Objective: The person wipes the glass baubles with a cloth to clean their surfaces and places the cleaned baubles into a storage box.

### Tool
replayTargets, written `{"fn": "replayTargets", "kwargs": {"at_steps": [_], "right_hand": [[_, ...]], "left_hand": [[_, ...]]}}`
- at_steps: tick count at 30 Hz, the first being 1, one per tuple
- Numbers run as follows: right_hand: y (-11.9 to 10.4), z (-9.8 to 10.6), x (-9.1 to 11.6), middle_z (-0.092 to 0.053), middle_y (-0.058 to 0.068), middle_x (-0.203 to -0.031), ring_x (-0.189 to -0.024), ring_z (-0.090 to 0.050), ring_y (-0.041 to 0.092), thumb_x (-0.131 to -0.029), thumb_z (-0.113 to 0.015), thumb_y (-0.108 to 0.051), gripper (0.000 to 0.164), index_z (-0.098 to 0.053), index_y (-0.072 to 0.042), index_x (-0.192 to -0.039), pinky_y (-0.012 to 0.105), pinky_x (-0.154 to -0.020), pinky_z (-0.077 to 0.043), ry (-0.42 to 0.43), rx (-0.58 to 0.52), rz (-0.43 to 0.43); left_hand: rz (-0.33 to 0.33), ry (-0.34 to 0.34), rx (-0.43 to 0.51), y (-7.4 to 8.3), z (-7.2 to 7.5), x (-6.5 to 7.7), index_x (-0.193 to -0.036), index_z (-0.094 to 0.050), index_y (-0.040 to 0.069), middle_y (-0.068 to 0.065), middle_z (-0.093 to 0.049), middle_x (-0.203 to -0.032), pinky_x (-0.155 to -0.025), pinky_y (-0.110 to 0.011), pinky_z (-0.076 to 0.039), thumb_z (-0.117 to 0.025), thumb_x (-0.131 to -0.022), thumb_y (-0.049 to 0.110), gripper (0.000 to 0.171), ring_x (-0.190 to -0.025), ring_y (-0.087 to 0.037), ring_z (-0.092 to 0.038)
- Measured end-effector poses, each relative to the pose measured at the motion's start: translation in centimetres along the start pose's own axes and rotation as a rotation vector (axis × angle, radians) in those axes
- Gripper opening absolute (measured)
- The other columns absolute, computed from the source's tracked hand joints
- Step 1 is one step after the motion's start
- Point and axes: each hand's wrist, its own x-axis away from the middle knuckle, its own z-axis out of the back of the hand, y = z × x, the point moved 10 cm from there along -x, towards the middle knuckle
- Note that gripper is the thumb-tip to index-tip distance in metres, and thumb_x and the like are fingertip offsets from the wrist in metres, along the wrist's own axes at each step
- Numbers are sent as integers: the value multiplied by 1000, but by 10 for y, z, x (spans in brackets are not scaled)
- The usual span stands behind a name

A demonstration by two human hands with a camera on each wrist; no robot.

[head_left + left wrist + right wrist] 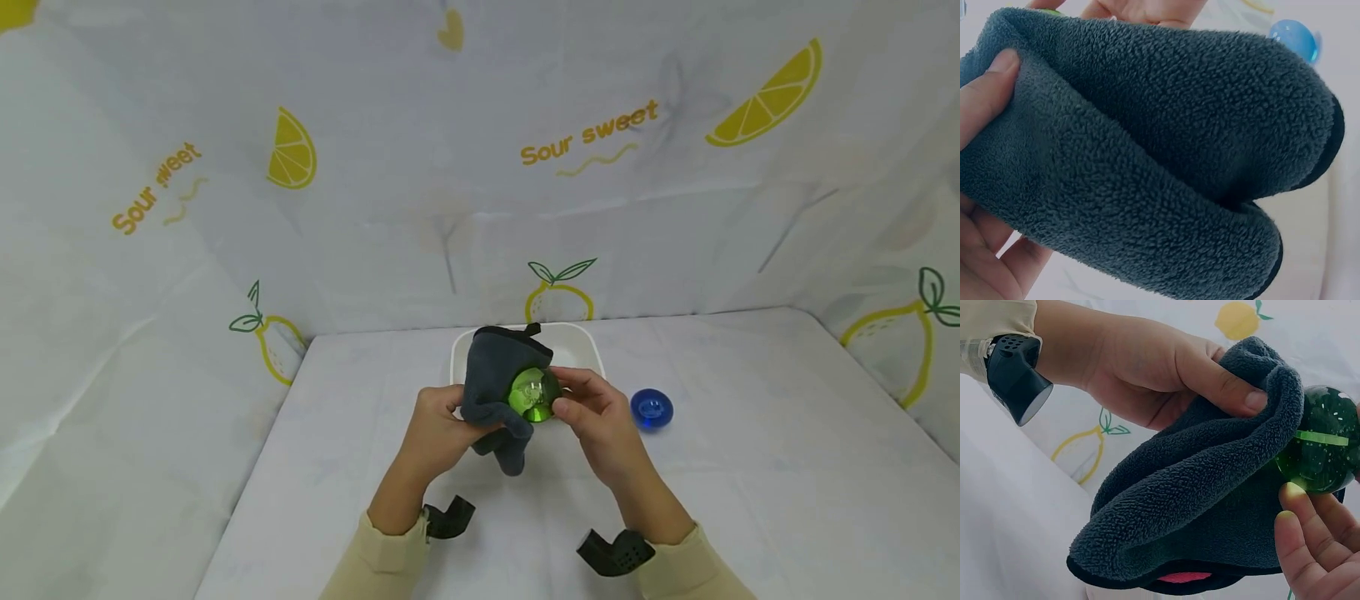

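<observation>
My left hand (442,429) grips a folded dark grey fluffy cloth (498,367), its thumb on top. The cloth has a black edge, and a pink patch shows on its underside in the right wrist view. My right hand (600,421) holds a round, see-through green glass piece (534,395) by its right side with fingers and thumb. The glass lies against the right side of the cloth. In the right wrist view the green glass piece (1322,440) shows a bright green band and small specks. The cloth hides most of it from the left wrist view.
A white tray (581,340) stands at the back, partly hidden behind the cloth and hands. To the right of my right hand, a round blue glass piece (652,409) sits on the white-covered table (750,467). White sheets printed with lemons surround the table.
</observation>
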Motion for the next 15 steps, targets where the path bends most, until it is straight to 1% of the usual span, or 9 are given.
{"fn": "replayTargets", "kwargs": {"at_steps": [2,5,8,10,12,14,15], "right_hand": [[1,0,1,-61,0,-119,-104,-60,12,-96,-54,1,34,-63,-15,-126,24,-86,-55,1,33,-13],[2,-3,2,-61,-1,-121,-105,-60,10,-98,-51,0,36,-60,-13,-132,24,-87,-55,-19,66,-16],[1,-8,1,-59,-1,-128,-109,-61,10,-98,-52,1,41,-54,-6,-138,24,-89,-55,-60,69,4],[1,-11,0,-56,-2,-132,-111,-62,10,-96,-54,2,45,-50,-3,-141,24,-90,-54,-78,77,9],[1,-13,-1,-54,-2,-132,-113,-62,11,-95,-57,3,48,-48,0,-142,25,-90,-54,-87,99,8],[0,-14,-1,-54,-2,-130,-113,-63,13,-94,-57,3,47,-48,2,-141,25,-89,-55,-91,131,7],[0,-14,-1,-55,-1,-127,-112,-64,13,-94,-56,3,46,-49,3,-140,25,-89,-55,-91,148,5]], "left_hand": [[12,3,3,-2,0,1,-88,-78,7,-2,-76,-83,-70,-28,-58,-87,-71,6,20,-77,-9,-70],[31,4,0,-4,0,1,-91,-77,9,-2,-76,-85,-71,-29,-58,-87,-71,7,22,-79,-10,-71],[48,-5,-3,-5,-2,0,-95,-77,11,-1,-76,-90,-74,-32,-58,-89,-71,11,27,-83,-12,-71],[71,-22,8,-5,-3,-1,-99,-76,12,0,-76,-93,-77,-35,-58,-89,-71,14,31,-86,-12,-70],[88,-44,18,-6,-5,-1,-101,-75,13,0,-76,-95,-79,-36,-58,-89,-72,16,33,-89,-13,-70],[97,-68,19,-6,-8,0,-105,-74,14,1,-75,-98,-81,-36,-58,-89,-72,17,36,-92,-13,-69],[91,-80,18,-5,-9,0,-106,-74,14,1,-75,-99,-82,-36,-57,-89,-71,17,38,-93,-13,-69]]}}
